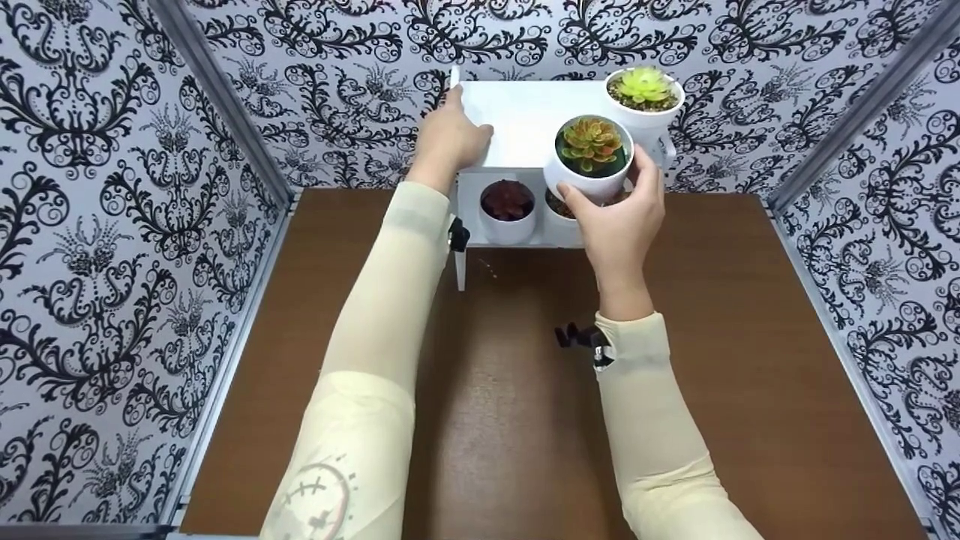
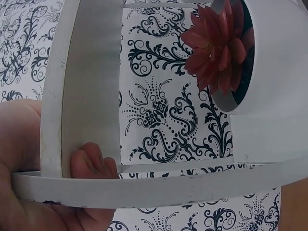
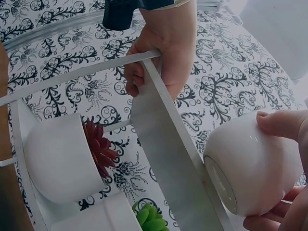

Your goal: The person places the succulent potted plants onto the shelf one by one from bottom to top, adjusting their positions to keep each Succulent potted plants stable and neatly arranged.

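My left hand (image 1: 448, 139) grips the left end of a white two-tier shelf (image 1: 525, 120); in the left wrist view its fingers (image 2: 91, 161) wrap round the frame beneath the top board. In my right hand (image 1: 626, 217) is a white pot (image 3: 250, 163) with an orange-green succulent (image 1: 592, 145), pinched between thumb and fingers. The pot's base lies right at the top board's front edge in the right wrist view. Behind it, at the board's right end, stands another white pot with a light green succulent (image 1: 643, 85).
On the lower tier sit a potted dark red succulent (image 1: 507, 201) and, to its right, a pot with a green plant (image 3: 150, 219), partly hidden by my right hand in the head view. The shelf stands on a brown table (image 1: 495, 390) against a patterned wall (image 1: 360, 97).
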Demonstrator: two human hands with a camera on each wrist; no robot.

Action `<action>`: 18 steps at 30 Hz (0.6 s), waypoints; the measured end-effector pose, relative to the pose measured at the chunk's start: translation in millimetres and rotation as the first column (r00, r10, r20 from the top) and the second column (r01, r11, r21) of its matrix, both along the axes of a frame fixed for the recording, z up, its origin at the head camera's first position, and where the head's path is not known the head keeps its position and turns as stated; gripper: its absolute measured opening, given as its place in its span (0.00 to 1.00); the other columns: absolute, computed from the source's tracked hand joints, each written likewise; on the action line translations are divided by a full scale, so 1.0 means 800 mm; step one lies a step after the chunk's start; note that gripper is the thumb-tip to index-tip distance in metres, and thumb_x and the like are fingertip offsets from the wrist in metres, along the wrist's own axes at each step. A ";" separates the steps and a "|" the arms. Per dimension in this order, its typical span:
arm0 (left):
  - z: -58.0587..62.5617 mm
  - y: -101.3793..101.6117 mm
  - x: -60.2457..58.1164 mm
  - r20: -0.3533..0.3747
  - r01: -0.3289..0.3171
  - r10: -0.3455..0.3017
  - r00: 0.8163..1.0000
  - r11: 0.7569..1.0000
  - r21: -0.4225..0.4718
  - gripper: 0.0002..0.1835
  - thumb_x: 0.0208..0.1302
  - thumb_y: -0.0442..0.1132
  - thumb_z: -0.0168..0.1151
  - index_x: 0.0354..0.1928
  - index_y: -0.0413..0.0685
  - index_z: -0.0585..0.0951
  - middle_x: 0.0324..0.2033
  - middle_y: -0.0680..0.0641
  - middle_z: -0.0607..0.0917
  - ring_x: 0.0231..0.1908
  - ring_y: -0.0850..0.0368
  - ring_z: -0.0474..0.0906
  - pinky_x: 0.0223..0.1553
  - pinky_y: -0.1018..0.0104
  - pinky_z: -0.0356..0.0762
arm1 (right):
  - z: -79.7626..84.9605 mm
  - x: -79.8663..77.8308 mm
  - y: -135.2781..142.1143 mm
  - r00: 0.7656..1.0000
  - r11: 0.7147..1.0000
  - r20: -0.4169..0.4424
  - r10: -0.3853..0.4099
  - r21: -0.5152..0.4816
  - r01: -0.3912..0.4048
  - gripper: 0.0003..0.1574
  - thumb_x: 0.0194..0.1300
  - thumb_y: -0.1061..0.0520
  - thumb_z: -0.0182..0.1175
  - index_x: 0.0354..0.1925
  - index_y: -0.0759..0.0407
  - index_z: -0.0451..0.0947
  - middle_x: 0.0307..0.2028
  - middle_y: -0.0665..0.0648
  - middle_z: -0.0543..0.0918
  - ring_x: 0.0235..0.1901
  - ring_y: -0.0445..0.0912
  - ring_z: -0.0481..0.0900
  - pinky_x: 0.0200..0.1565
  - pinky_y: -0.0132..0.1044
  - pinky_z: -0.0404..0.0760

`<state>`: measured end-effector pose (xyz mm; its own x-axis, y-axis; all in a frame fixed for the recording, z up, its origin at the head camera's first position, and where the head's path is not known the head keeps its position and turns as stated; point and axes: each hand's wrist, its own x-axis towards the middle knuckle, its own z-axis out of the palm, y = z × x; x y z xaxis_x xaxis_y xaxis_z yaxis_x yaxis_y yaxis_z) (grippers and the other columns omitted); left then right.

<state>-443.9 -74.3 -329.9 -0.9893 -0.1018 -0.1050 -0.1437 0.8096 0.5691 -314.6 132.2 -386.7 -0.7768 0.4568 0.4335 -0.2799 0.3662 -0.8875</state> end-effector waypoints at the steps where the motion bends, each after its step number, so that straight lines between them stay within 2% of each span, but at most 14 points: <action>1: 0.000 0.000 0.000 0.002 0.000 0.000 1.000 1.000 0.000 0.50 0.75 0.56 0.59 0.88 0.62 0.42 0.80 0.43 0.69 0.78 0.48 0.68 0.81 0.57 0.63 | 0.000 -0.001 0.000 1.000 1.000 -0.002 0.000 0.003 0.000 0.58 0.46 0.51 0.88 0.72 0.60 0.72 0.66 0.59 0.78 0.66 0.45 0.78 0.66 0.35 0.82; 9: 0.003 -0.001 0.001 0.005 0.001 -0.001 1.000 1.000 0.012 0.49 0.76 0.56 0.59 0.88 0.63 0.42 0.81 0.44 0.67 0.79 0.49 0.66 0.82 0.57 0.61 | 0.004 -0.008 -0.002 1.000 0.997 0.008 -0.023 0.074 0.022 0.60 0.46 0.49 0.88 0.72 0.61 0.73 0.63 0.60 0.79 0.64 0.47 0.78 0.64 0.32 0.82; 14: 0.003 -0.001 0.002 0.003 -0.001 0.001 1.000 1.000 0.023 0.49 0.76 0.56 0.59 0.88 0.62 0.43 0.81 0.44 0.67 0.79 0.49 0.66 0.82 0.57 0.61 | 0.004 -0.014 -0.007 0.999 0.990 0.011 -0.041 0.139 0.039 0.60 0.46 0.45 0.87 0.73 0.61 0.73 0.62 0.60 0.80 0.64 0.49 0.78 0.66 0.33 0.79; 18: 0.002 -0.001 0.003 -0.004 -0.009 0.009 1.000 0.999 0.035 0.48 0.76 0.55 0.59 0.88 0.61 0.44 0.81 0.44 0.67 0.79 0.50 0.66 0.82 0.58 0.61 | 0.007 -0.016 -0.010 0.999 0.989 0.026 -0.043 0.146 0.039 0.60 0.47 0.46 0.88 0.73 0.61 0.74 0.63 0.60 0.82 0.64 0.48 0.79 0.66 0.34 0.80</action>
<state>-441.5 -75.1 -328.5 -0.9888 -0.1067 -0.1043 -0.1481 0.7878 0.5979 -327.1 124.3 -381.0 -0.7720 0.4223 0.4750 -0.2370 0.5022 -0.8316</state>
